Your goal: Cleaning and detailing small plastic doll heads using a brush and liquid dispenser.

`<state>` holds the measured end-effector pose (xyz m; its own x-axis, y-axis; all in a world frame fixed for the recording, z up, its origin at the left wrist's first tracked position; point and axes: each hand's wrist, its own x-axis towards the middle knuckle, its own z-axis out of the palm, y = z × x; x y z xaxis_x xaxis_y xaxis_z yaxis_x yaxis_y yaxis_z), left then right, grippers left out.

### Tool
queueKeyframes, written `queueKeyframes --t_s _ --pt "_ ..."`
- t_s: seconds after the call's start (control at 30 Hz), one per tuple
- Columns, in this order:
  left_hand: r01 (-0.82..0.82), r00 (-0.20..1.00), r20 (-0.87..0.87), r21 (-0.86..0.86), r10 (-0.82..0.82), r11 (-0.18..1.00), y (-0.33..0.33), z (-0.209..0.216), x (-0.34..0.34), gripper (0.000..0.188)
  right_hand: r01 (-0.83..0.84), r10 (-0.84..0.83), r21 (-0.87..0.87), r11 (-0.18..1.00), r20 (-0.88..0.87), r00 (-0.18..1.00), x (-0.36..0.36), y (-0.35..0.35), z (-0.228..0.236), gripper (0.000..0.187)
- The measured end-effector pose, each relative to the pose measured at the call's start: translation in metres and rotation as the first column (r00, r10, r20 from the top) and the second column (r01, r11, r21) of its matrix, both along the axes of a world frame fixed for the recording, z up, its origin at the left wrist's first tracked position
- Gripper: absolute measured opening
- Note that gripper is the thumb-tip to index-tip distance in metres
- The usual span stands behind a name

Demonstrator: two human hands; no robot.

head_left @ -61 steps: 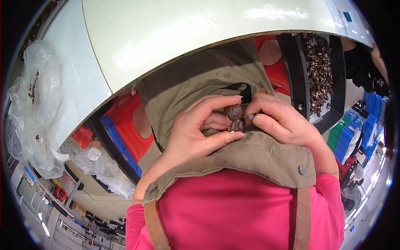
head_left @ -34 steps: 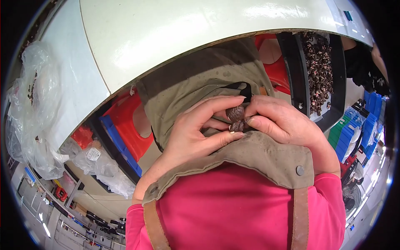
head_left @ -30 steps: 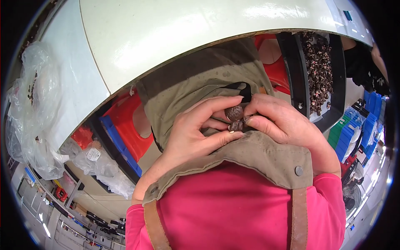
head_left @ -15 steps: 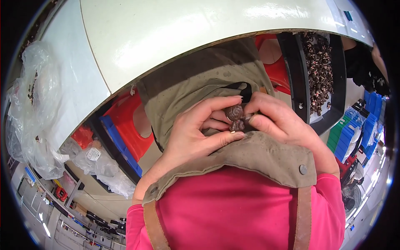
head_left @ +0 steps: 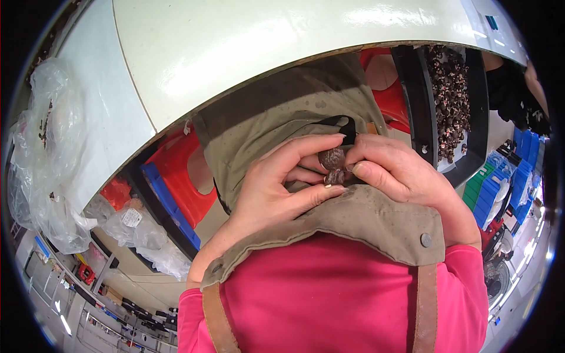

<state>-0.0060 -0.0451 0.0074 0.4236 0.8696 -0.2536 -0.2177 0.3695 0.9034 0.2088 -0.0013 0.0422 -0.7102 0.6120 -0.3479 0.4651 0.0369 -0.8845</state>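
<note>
Over my lap, in front of the apron bib, my left hand [head_left: 273, 185] is closed around a dark brown, glossy piece with two rounded, ridged lumps [head_left: 332, 159]. The larger lump sits by the index finger, and the smaller one lies at the thumb tip. From the right, my right hand [head_left: 391, 167] meets it, thumb and index finger pinched together at the side of the piece. What sits between those right fingertips is too small and hidden to make out.
A pale table [head_left: 235, 65] curves across the front. At the right a black bin [head_left: 482, 112] holds many small dark and pinkish-white pieces. Red stools [head_left: 191, 182] stand at both sides. Clear plastic bags [head_left: 59, 153] hang at the left; blue bins [head_left: 524, 182] stand far right.
My right thumb and fingertips have shifted slightly on the brown piece, and the piece is turned a little. My left hand keeps its hold almost in place.
</note>
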Motion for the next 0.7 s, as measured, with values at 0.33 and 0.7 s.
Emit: queueKeyframes --t_s 0.33,0.7 --pt "0.012 0.999 -0.038 0.019 -0.012 1.0 -0.0002 -0.0008 -0.0015 0.052 -0.015 0.015 0.011 1.0 -0.005 1.0 -0.0012 0.0023 0.0007 0.019" --pt "-0.003 1.0 -0.023 -0.021 0.003 1.0 -0.0013 -0.0007 -0.0016 0.052 -0.011 0.008 0.115 0.993 0.024 1.0 -0.0022 0.0011 -0.0008 0.017"
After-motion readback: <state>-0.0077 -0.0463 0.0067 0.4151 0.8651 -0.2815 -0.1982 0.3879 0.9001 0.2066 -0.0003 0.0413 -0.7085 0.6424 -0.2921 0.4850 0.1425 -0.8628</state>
